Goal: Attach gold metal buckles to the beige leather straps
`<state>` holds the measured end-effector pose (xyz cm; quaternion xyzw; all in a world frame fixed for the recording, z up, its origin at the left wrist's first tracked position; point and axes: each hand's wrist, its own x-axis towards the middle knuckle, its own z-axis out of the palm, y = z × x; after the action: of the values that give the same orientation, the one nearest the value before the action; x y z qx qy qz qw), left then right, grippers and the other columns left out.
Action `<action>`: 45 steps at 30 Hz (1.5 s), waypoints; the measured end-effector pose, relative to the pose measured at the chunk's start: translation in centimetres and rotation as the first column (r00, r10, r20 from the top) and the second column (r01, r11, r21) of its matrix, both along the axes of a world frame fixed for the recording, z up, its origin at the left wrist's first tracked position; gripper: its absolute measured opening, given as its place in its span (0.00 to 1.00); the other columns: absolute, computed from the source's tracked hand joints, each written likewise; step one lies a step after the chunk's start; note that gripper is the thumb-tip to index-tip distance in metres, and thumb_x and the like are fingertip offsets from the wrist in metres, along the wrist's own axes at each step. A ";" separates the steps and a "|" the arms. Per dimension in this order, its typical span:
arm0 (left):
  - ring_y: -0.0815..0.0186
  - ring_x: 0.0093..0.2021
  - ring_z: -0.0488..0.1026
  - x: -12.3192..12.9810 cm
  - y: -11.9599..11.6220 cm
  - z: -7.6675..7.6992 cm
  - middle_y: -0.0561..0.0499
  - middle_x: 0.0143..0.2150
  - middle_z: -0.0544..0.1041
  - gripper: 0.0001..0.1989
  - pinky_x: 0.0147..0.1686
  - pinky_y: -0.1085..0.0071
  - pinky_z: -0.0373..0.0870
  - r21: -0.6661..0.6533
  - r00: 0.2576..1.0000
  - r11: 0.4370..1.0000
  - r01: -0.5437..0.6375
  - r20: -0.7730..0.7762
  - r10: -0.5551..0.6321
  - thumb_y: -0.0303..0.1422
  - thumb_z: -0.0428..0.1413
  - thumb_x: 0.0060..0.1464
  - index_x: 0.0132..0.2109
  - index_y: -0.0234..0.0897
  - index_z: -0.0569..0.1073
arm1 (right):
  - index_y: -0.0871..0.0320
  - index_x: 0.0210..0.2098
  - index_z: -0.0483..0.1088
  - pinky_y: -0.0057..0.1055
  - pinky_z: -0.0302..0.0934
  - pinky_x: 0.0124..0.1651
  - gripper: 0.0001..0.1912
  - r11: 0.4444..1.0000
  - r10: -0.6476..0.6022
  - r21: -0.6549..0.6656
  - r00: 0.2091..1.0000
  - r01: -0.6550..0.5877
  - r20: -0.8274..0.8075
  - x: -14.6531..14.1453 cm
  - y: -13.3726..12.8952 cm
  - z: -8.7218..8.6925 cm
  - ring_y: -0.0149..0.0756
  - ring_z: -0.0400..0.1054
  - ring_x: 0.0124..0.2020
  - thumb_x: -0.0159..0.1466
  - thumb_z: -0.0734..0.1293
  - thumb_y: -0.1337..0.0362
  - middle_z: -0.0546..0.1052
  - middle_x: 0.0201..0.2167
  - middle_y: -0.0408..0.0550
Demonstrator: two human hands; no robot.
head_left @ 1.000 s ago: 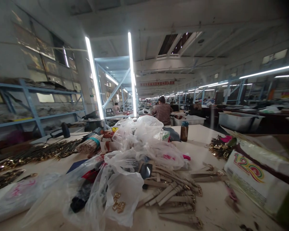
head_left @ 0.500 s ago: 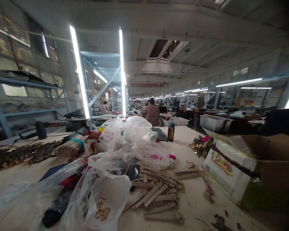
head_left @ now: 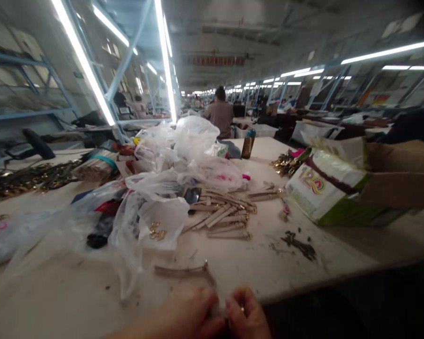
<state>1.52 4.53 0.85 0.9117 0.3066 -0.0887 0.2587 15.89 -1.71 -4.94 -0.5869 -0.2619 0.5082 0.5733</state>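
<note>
At the bottom of the head view my left hand (head_left: 194, 308) and my right hand (head_left: 246, 314) are close together over the front of the table. Both are closed, fingers bent in a pinch. Something small and pale shows between them, too blurred to name. Just beyond my left hand lies a beige strap (head_left: 178, 271) with a small metal buckle at its right end. Farther back is a pile of similar beige straps (head_left: 221, 217) with gold-coloured buckles. Left of that pile, several loose gold-coloured metal rings (head_left: 157, 231) rest on white plastic (head_left: 175, 212).
Clear plastic bags (head_left: 194, 136) heap up in the middle of the table. On the right stands an open cardboard box (head_left: 399, 174) beside a printed package (head_left: 311, 188). Dark scraps (head_left: 300, 246) lie before it. Farther off are a bottle (head_left: 248, 144) and a seated person (head_left: 219, 115).
The view has tilted down, bringing the table's front edge and the single strap into sight. Both my hands, out of view before, now show at the bottom.
</note>
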 end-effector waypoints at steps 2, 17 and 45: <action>0.59 0.35 0.72 0.3 0.0 0.3 0.47 0.34 0.75 0.12 0.34 0.68 0.66 0.035 0.998 0.999 0.004 -0.068 -0.002 0.40 0.50 0.57 0.35 0.36 0.71 | 0.56 0.23 0.58 0.22 0.41 0.19 0.19 0.998 -0.043 -0.046 0.986 0.036 -0.161 -1.1 -2.4 -0.8 0.23 0.45 0.17 0.50 0.70 0.52 0.54 0.14 0.32; 0.63 0.33 0.71 0.1 1.4 0.6 0.50 0.34 0.75 0.08 0.31 0.72 0.62 -0.015 0.992 0.998 -0.060 -0.114 0.058 0.34 0.49 0.54 0.37 0.37 0.71 | 0.56 0.49 0.65 0.27 0.51 0.26 0.32 0.985 0.116 0.076 0.922 -0.154 0.370 1.6 -2.1 -2.7 0.29 0.55 0.24 0.52 0.67 0.44 0.63 0.28 0.41; 0.57 0.30 0.75 0.0 -0.6 -1.2 0.47 0.31 0.77 0.13 0.27 0.70 0.66 -0.035 0.983 0.993 0.114 -0.142 -0.118 0.40 0.47 0.59 0.38 0.37 0.70 | 0.59 0.28 0.66 0.23 0.53 0.24 0.15 0.966 0.226 0.069 0.943 -0.249 0.242 -1.2 -3.5 -2.6 0.27 0.60 0.21 0.59 0.64 0.52 0.68 0.20 0.40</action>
<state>1.51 3.97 -0.38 0.9157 0.2697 -0.1733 0.2423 14.64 -5.23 -7.53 -0.5773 -0.4210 0.4879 0.5015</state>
